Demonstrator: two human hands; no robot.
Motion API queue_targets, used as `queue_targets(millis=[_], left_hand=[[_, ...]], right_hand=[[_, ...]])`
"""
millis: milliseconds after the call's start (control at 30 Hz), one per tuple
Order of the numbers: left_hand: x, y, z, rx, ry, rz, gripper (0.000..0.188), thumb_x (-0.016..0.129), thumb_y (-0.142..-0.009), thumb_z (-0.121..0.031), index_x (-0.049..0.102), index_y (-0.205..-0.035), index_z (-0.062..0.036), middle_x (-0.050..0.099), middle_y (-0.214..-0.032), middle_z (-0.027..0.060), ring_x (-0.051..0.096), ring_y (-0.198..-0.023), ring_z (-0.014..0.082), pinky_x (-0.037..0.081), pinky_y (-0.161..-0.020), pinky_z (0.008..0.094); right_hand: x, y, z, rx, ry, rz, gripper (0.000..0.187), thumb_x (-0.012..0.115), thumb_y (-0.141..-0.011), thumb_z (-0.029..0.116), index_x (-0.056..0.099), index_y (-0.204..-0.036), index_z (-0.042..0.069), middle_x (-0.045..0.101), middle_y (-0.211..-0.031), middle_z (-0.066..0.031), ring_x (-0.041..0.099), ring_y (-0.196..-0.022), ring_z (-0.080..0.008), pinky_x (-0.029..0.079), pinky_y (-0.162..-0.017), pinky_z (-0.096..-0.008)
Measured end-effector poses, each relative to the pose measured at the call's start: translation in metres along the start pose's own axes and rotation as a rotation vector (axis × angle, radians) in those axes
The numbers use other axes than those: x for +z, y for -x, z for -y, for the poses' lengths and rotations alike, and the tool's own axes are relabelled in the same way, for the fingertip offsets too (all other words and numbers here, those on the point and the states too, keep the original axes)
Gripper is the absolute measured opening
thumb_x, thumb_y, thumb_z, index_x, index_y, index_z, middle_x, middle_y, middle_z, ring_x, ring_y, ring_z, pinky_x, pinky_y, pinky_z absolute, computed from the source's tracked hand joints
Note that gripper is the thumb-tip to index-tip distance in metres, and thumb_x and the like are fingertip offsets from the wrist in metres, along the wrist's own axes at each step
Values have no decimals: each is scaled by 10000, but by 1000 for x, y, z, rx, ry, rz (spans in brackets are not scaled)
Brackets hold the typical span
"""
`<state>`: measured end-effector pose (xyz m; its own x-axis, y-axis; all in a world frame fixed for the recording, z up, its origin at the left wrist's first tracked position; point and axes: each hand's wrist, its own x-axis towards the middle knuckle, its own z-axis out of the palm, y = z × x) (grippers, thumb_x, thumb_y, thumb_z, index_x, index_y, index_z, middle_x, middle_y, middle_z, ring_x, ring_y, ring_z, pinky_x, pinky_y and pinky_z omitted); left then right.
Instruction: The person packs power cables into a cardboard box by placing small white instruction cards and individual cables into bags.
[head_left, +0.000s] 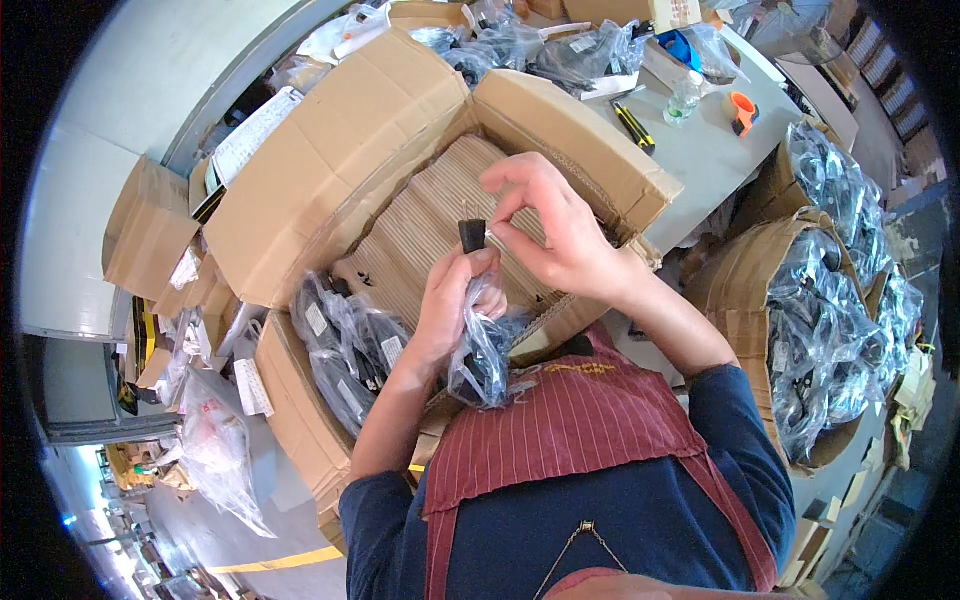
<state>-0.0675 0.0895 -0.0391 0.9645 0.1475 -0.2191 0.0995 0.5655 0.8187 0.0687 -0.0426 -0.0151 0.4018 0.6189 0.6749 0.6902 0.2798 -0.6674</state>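
A black power plug [472, 236] with metal prongs pointing up is gripped in my left hand [452, 295], its fingers closed around it. Below that fist hangs a clear plastic bag [478, 362] with dark cord inside. My right hand [558, 228] is beside the plug, thumb and index finger pinched together. Something small and whitish shows at those fingertips, too small to name. Both hands are over an open cardboard box [330, 150]. A ribbed cardboard sheet [415, 225] lies in it, with several bagged cords [345, 335] along its near left side.
At right stand cardboard cartons [735, 300] full of bagged cords [815, 340]. On the grey table [705, 150] are a yellow-black cutter [634, 128], a clear bottle [684, 100] and an orange tape dispenser [742, 112]. More plastic bags [590, 55] lie behind the box.
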Motion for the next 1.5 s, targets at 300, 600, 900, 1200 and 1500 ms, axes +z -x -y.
queue_targets(millis=[300, 600, 900, 1200, 1500], left_hand=[[4, 3, 1, -26, 30, -48, 154, 540, -973, -207, 538, -936, -57, 444, -625, -8, 400, -499, 91, 343, -485, 265], [12, 6, -2, 1, 13, -46, 155, 518, -1001, -212, 562, -977, -65, 477, -654, -6, 434, -517, 85, 356, -476, 256], [13, 9, -1, -29, -57, -76, 270, 491, -1017, -250, 553, -858, -42, 439, -574, 12, 419, -476, 114, 372, -476, 277], [19, 16, -4, -40, -102, 61, 251, 528, -980, -241, 520, -879, -11, 397, -545, 14, 363, -448, 113, 326, -455, 283], [36, 32, -9, 294, 4, 117, 214, 509, -1014, -172, 519, -1058, 37, 539, -783, 106, 534, -602, 196, 459, -598, 367]], right_hand=[[12, 0, 8, -111, 193, 8, 474, 600, -790, -57, 499, -1247, 17, 535, -1160, -183, 624, -898, -377, 539, -720, -407], [19, 0, 12, -273, 431, 43, 549, 683, -703, 33, 518, -1225, -10, 571, -1102, -177, 643, -900, -355, 554, -755, -407], [17, -8, 22, -161, 565, 162, 541, 693, -708, 128, 518, -1203, -1, 555, -1064, -156, 597, -941, -336, 506, -827, -416], [-17, -11, -25, 166, 400, -29, 462, 709, -765, 58, 546, -1197, 42, 583, -1044, -204, 605, -960, -394, 515, -792, -444], [18, 53, 5, 145, -314, 630, 467, 821, -674, 290, 661, -986, -18, 641, -1009, -206, 552, -1064, -420, 436, -941, -486]])
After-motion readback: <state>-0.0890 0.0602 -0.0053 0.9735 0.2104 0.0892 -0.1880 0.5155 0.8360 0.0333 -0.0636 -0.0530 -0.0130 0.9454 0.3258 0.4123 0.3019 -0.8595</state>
